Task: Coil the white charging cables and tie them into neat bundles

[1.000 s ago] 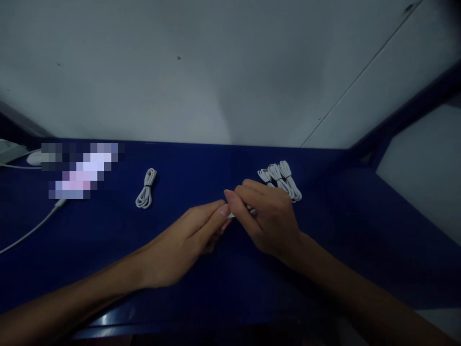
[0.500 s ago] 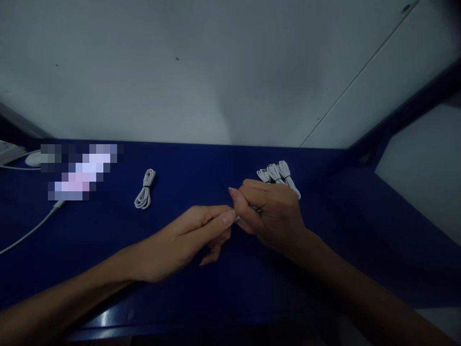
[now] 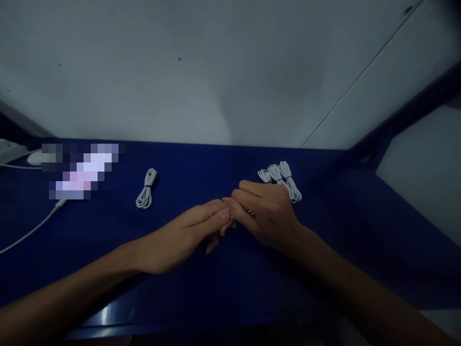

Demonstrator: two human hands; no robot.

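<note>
My left hand (image 3: 190,230) and my right hand (image 3: 268,211) meet over the middle of the blue table, fingertips touching. Both are closed. A sliver of white cable (image 3: 248,210) shows between my right fingers; the rest is covered by the hands. At the left fingertips, thumb and fingers pinch together on what appears to be the end of that cable. Just behind my right hand lie coiled white cables (image 3: 285,175) bound with black ties, partly hidden by it. Another tied white cable bundle (image 3: 146,190) rests apart on the left.
The blue table (image 3: 194,298) runs up to a grey wall panel (image 3: 151,77). At the left lies a pixelated bright object (image 3: 84,173) with a white cord (image 3: 39,225) running from it. A blue frame bar (image 3: 406,115) slants along the right side.
Both hands have shifted slightly left and closer together, so the fingers now overlap. The white piece seen between them earlier is now mostly covered. The bundles on the table have stayed put.
</note>
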